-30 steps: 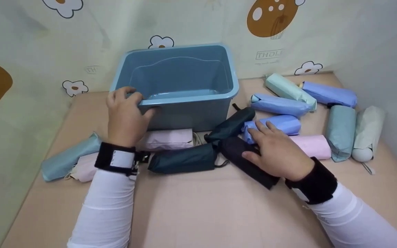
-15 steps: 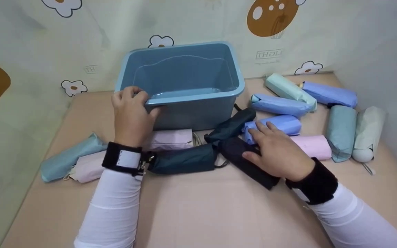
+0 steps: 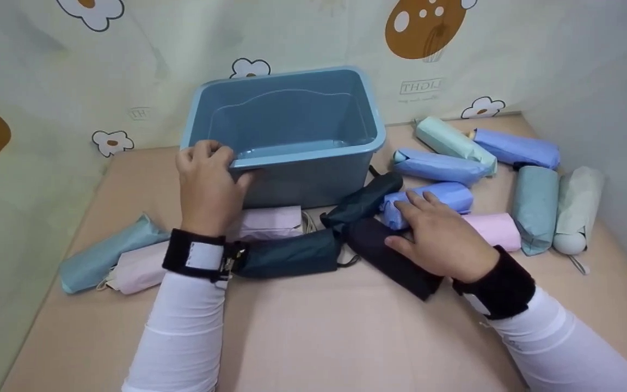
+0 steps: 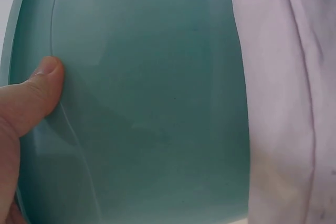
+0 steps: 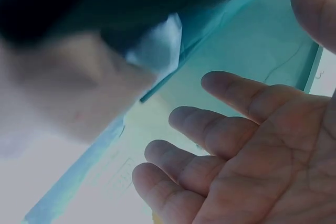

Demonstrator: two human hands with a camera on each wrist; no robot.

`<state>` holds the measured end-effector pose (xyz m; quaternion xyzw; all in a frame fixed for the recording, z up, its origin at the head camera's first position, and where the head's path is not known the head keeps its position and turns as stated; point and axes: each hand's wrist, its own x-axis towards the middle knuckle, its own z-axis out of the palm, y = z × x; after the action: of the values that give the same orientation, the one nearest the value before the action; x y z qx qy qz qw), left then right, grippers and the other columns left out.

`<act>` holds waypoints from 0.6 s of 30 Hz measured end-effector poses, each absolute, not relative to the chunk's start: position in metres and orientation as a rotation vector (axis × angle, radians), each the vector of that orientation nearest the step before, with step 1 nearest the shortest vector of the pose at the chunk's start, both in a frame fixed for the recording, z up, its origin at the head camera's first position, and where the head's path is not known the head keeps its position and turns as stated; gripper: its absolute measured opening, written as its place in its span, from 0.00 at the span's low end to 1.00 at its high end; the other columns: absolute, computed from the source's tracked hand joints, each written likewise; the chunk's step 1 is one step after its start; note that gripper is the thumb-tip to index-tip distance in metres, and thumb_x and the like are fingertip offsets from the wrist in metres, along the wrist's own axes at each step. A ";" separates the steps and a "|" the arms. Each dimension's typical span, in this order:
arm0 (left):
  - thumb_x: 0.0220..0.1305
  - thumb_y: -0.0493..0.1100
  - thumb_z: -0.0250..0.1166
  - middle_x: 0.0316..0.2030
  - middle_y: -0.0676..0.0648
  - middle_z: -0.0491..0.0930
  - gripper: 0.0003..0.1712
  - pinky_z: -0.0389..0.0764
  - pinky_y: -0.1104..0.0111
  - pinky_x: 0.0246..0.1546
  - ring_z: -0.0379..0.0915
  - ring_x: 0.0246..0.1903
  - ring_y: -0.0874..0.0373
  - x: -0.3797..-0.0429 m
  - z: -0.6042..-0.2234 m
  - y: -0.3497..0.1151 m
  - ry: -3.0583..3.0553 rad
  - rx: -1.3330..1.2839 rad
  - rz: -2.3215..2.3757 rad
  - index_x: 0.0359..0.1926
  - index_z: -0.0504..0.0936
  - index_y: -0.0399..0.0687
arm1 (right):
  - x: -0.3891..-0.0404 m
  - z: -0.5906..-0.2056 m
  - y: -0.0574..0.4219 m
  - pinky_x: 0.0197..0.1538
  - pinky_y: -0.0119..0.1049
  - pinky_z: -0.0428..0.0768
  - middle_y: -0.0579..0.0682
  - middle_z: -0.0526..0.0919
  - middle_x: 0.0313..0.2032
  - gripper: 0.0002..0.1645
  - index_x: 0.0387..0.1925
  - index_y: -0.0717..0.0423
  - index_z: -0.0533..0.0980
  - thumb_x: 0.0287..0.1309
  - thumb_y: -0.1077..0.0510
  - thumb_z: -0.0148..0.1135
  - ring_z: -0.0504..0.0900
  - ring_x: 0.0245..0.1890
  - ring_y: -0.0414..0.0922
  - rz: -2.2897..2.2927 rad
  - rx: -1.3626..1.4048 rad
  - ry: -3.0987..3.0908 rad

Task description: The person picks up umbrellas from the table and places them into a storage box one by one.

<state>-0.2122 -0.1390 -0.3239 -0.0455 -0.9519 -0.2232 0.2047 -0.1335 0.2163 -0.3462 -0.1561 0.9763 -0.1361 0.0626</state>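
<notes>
My left hand [image 3: 207,188] grips the near left corner of a blue plastic bin [image 3: 308,179], fingers over the rim and thumb against the outer wall. The thumb [image 4: 46,85] shows on that wall in the left wrist view. The bin's inside is bare. My right hand [image 3: 441,237] hovers low, fingers spread, over a folded blue umbrella [image 3: 449,197] and a black one [image 3: 381,253]. In the right wrist view its palm [image 5: 268,166] holds nothing. A lilac folded umbrella [image 3: 271,222] and two dark green ones [image 3: 292,253] lie along the bin's front.
Several more folded umbrellas lie at the right: mint [image 3: 452,141], blue [image 3: 517,148], pink [image 3: 496,231], teal [image 3: 535,209] and pale grey-green [image 3: 580,201]. Another teal umbrella [image 3: 106,256] and a pale pink one [image 3: 142,267] sit at the left. A patterned curtain [image 3: 313,32] stands behind.
The bin has shifted slightly to the right with my left hand on its rim, then stopped. My right hand stays in about the same place.
</notes>
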 end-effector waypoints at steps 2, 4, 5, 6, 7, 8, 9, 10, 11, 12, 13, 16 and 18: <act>0.64 0.47 0.76 0.61 0.35 0.76 0.21 0.68 0.44 0.65 0.62 0.64 0.33 -0.212 -0.324 -0.139 -2.655 -0.127 -0.621 0.50 0.86 0.36 | -0.136 -0.343 0.225 0.77 0.69 0.57 0.73 0.60 0.77 0.45 0.76 0.66 0.65 0.73 0.40 0.61 0.57 0.78 0.73 -0.430 -0.426 2.963; 0.63 0.47 0.76 0.60 0.34 0.76 0.20 0.67 0.44 0.65 0.63 0.63 0.33 -0.213 -0.324 -0.140 -2.650 -0.139 -0.610 0.49 0.86 0.36 | -0.140 -0.339 0.239 0.78 0.68 0.56 0.74 0.59 0.77 0.46 0.76 0.68 0.63 0.73 0.40 0.60 0.57 0.78 0.73 -0.445 -0.355 2.979; 0.63 0.46 0.76 0.60 0.34 0.77 0.20 0.67 0.44 0.65 0.63 0.63 0.33 -0.213 -0.325 -0.140 -2.646 -0.146 -0.606 0.48 0.86 0.35 | -0.142 -0.337 0.249 0.78 0.68 0.56 0.75 0.58 0.77 0.47 0.77 0.69 0.62 0.73 0.39 0.59 0.56 0.78 0.73 -0.448 -0.309 2.986; 0.63 0.46 0.76 0.60 0.34 0.77 0.20 0.67 0.45 0.65 0.63 0.63 0.33 -0.212 -0.325 -0.141 -2.642 -0.147 -0.601 0.48 0.86 0.35 | -0.145 -0.336 0.258 0.78 0.68 0.55 0.76 0.58 0.77 0.48 0.77 0.70 0.61 0.74 0.39 0.59 0.56 0.78 0.73 -0.456 -0.259 2.992; 0.63 0.46 0.76 0.59 0.34 0.77 0.20 0.67 0.45 0.65 0.63 0.62 0.33 -0.211 -0.325 -0.143 -2.638 -0.149 -0.597 0.47 0.86 0.35 | -0.147 -0.335 0.269 0.78 0.69 0.54 0.76 0.57 0.77 0.49 0.77 0.71 0.60 0.74 0.38 0.58 0.55 0.78 0.74 -0.468 -0.202 2.998; 0.63 0.46 0.76 0.59 0.34 0.77 0.20 0.67 0.44 0.65 0.64 0.62 0.33 -0.211 -0.324 -0.144 -2.637 -0.151 -0.592 0.47 0.86 0.35 | -0.149 -0.334 0.280 0.77 0.70 0.53 0.77 0.56 0.77 0.50 0.78 0.71 0.58 0.74 0.37 0.57 0.53 0.78 0.74 -0.476 -0.140 2.999; 0.63 0.46 0.76 0.59 0.34 0.77 0.20 0.67 0.44 0.65 0.64 0.62 0.33 -0.210 -0.324 -0.144 -2.636 -0.152 -0.590 0.47 0.86 0.35 | -0.150 -0.334 0.293 0.77 0.71 0.53 0.78 0.56 0.76 0.52 0.78 0.72 0.57 0.74 0.35 0.56 0.53 0.78 0.75 -0.478 -0.079 3.002; 0.63 0.46 0.76 0.59 0.34 0.77 0.20 0.67 0.45 0.65 0.64 0.62 0.33 -0.210 -0.324 -0.145 -2.638 -0.149 -0.591 0.47 0.86 0.35 | -0.151 -0.334 0.306 0.76 0.72 0.53 0.79 0.55 0.76 0.53 0.78 0.72 0.56 0.74 0.34 0.55 0.52 0.77 0.77 -0.481 -0.011 3.004; 0.63 0.47 0.76 0.59 0.34 0.77 0.20 0.68 0.44 0.64 0.64 0.62 0.33 -0.211 -0.324 -0.145 -2.642 -0.145 -0.590 0.47 0.86 0.35 | -0.151 -0.335 0.319 0.74 0.74 0.54 0.80 0.55 0.76 0.54 0.78 0.73 0.55 0.74 0.33 0.53 0.53 0.76 0.78 -0.480 0.057 3.011; 0.63 0.47 0.76 0.59 0.34 0.77 0.20 0.69 0.44 0.64 0.64 0.62 0.33 -0.211 -0.324 -0.145 -2.644 -0.143 -0.588 0.48 0.86 0.35 | -0.150 -0.335 0.332 0.73 0.75 0.55 0.81 0.55 0.75 0.53 0.77 0.74 0.55 0.75 0.34 0.52 0.54 0.75 0.79 -0.485 0.128 3.017; 0.63 0.47 0.76 0.60 0.34 0.77 0.21 0.69 0.44 0.65 0.64 0.62 0.33 -0.211 -0.323 -0.145 -2.645 -0.141 -0.587 0.48 0.86 0.36 | -0.149 -0.336 0.344 0.71 0.77 0.56 0.82 0.54 0.75 0.54 0.77 0.75 0.54 0.76 0.33 0.50 0.54 0.73 0.80 -0.479 0.207 3.016; 0.63 0.48 0.77 0.60 0.35 0.77 0.21 0.70 0.44 0.65 0.64 0.63 0.33 -0.213 -0.323 -0.144 -2.649 -0.141 -0.583 0.49 0.86 0.36 | -0.146 -0.341 0.375 0.66 0.78 0.63 0.84 0.57 0.71 0.50 0.75 0.79 0.54 0.78 0.37 0.46 0.60 0.68 0.82 -0.446 0.440 2.994; 0.63 0.48 0.77 0.60 0.35 0.77 0.22 0.70 0.44 0.65 0.64 0.63 0.33 -0.214 -0.324 -0.143 -2.652 -0.146 -0.583 0.49 0.86 0.36 | -0.143 -0.345 0.390 0.61 0.77 0.69 0.86 0.60 0.66 0.47 0.73 0.81 0.54 0.78 0.42 0.45 0.66 0.62 0.81 -0.450 0.552 2.951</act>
<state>-0.2137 -0.1426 -0.3239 -0.0524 -0.9536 -0.2095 0.2098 -0.1434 0.3903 -0.3446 0.1816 0.9707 -0.1479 0.0531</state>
